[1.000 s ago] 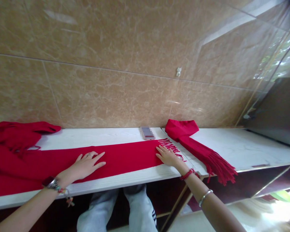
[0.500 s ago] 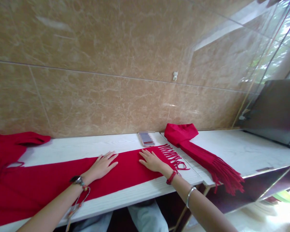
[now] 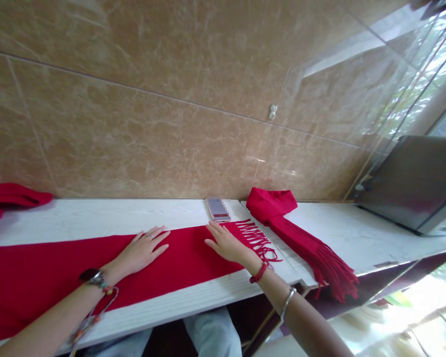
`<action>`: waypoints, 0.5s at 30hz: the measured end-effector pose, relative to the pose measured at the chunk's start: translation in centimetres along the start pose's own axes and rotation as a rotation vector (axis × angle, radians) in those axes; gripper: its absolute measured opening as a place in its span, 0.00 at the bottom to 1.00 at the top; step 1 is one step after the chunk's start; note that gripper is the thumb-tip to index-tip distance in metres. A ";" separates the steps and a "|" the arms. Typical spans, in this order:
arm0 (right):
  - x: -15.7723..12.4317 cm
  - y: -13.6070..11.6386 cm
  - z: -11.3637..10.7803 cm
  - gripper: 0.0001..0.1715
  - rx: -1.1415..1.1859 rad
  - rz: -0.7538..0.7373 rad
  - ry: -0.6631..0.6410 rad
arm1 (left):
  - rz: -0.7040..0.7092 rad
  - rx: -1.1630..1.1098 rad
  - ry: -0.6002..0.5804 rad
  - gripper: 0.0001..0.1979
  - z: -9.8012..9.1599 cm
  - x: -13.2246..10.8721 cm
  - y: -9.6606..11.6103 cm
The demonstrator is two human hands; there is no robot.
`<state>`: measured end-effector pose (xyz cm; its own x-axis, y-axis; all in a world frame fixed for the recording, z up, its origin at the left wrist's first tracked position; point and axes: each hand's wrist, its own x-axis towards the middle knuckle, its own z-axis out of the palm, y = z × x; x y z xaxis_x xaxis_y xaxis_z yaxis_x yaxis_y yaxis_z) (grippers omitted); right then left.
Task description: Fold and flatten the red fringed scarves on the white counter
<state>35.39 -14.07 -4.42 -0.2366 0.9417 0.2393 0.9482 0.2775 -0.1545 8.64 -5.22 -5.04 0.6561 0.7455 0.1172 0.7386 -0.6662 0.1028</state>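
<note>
A red scarf [image 3: 186, 255] lies spread lengthwise along the white table, its fringe pointing right. My left hand [image 3: 139, 252] rests palm down on the cloth, fingers stretched out, a ring on one of them. Nearer the fringed end, my right hand [image 3: 226, 243] is over the same scarf with its fingers extended and thumb apart. Neither hand grips the cloth. To the right, a second red scarf [image 3: 301, 238] lies looped over itself, its fringe hanging past the table's front edge. More red cloth [image 3: 18, 196] is bunched at the far left.
A phone [image 3: 218, 209] lies by the wall behind the scarf. The white table [image 3: 96, 213] runs along a brown tiled wall [image 3: 152, 139] bearing a small white figure [image 3: 272, 111]. A large grey box-shaped object [image 3: 412, 183] stands at the right end.
The camera view has tilted and shifted. My left hand has slid slightly left along the scarf; my right hand stays near the fringed end, its fingers a little more raised.
</note>
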 end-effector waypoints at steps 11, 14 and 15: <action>-3.4 7.1 -0.7 0.31 -0.136 0.211 -0.063 | 0.159 -0.083 0.077 0.28 0.6 0.3 -0.6; -4.2 8.5 -1.5 0.28 -0.136 0.348 -0.022 | 0.186 -0.100 0.063 0.27 0.5 0.3 -0.4; -4.1 8.0 -1.6 0.28 -0.125 0.344 0.008 | 0.186 -0.096 0.061 0.27 0.4 0.3 -0.4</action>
<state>44.32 -16.05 -5.09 0.1018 0.9743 0.2012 0.9908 -0.0810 -0.1087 8.62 -4.72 -5.42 0.7670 0.6087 0.2027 0.5855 -0.7933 0.1670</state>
